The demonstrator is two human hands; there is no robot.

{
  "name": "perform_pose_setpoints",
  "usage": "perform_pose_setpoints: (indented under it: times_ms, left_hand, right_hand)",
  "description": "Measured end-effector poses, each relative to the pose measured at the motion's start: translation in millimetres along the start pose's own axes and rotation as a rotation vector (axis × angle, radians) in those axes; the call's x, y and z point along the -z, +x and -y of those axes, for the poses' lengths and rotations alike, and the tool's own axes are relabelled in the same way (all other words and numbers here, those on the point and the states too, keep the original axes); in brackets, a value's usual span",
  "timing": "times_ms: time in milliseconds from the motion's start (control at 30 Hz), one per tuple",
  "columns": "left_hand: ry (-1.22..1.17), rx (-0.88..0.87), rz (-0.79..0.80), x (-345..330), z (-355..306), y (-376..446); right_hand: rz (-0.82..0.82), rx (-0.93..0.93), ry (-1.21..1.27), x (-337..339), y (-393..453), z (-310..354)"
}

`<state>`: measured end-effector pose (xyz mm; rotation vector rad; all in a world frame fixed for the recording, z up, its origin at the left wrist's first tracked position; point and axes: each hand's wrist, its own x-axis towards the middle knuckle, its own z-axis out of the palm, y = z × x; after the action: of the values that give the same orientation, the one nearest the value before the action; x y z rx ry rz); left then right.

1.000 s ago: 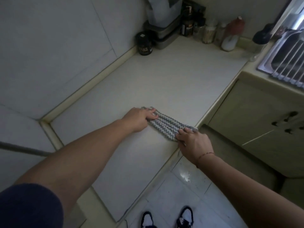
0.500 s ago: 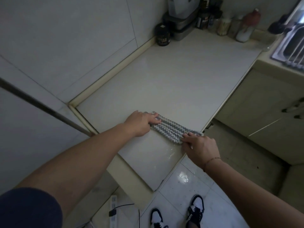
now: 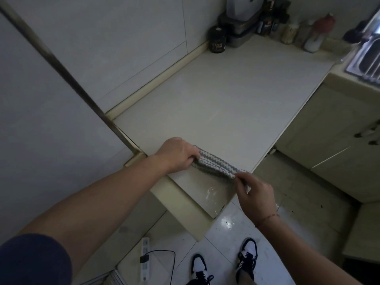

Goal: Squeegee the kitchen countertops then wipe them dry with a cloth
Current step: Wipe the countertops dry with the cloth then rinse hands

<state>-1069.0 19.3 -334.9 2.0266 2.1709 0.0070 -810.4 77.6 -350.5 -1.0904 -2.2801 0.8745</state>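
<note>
A folded grey-and-white zigzag cloth point(image 3: 216, 164) lies stretched across the near end of the pale countertop point(image 3: 226, 99). My left hand point(image 3: 176, 154) grips its left end and my right hand point(image 3: 256, 197) pinches its right end at the counter's front edge. A wet, shiny patch point(image 3: 213, 194) shows on the counter just below the cloth, near the corner. No squeegee is in view.
Jars, bottles and a stack of metal containers point(image 3: 242, 31) crowd the far end by the wall. A sink with a rack point(image 3: 368, 60) sits at the far right. Cabinet doors point(image 3: 333, 140) stand below the counter. On the floor lies a power strip point(image 3: 145, 258) beside my shoes.
Both hands have dragged the cloth toward the near end of the counter, close to its corner. My right hand has lifted its end slightly into a pinch.
</note>
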Motion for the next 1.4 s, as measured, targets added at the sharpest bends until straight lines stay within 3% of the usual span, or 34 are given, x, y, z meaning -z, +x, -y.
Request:
perform_pose_setpoints:
  times_ms: [133, 300, 767, 967, 1100, 1400]
  left_hand:
    - [0.001, -0.157, -0.097, -13.2, 11.1, -21.7]
    - [-0.016, -0.228, -0.202, -16.8, 13.0, -30.9]
    - [-0.065, -0.424, -0.376, -30.7, 34.2, -76.5]
    - [-0.04, -0.351, -0.204, -39.5, 26.9, -88.6]
    - [-0.089, -0.287, -0.272, -56.6, 19.4, -95.8]
    - [-0.064, -0.352, -0.395, -65.9, 16.8, -109.5]
  right_hand:
    - [-0.048, 0.117, 0.026, -8.5, -17.3, 2.9]
    - [0.009, 0.341, -0.07, -22.0, -32.1, -9.9]
    - [0.046, 0.727, -0.16, -30.0, -45.7, -11.4]
    - [0.211, 0.655, -0.379, -46.3, -45.8, -25.0]
    - [0.196, 0.654, -0.311, -50.1, -48.2, -27.8]
    - [0.113, 0.678, -0.257, -59.4, -53.0, -17.8]
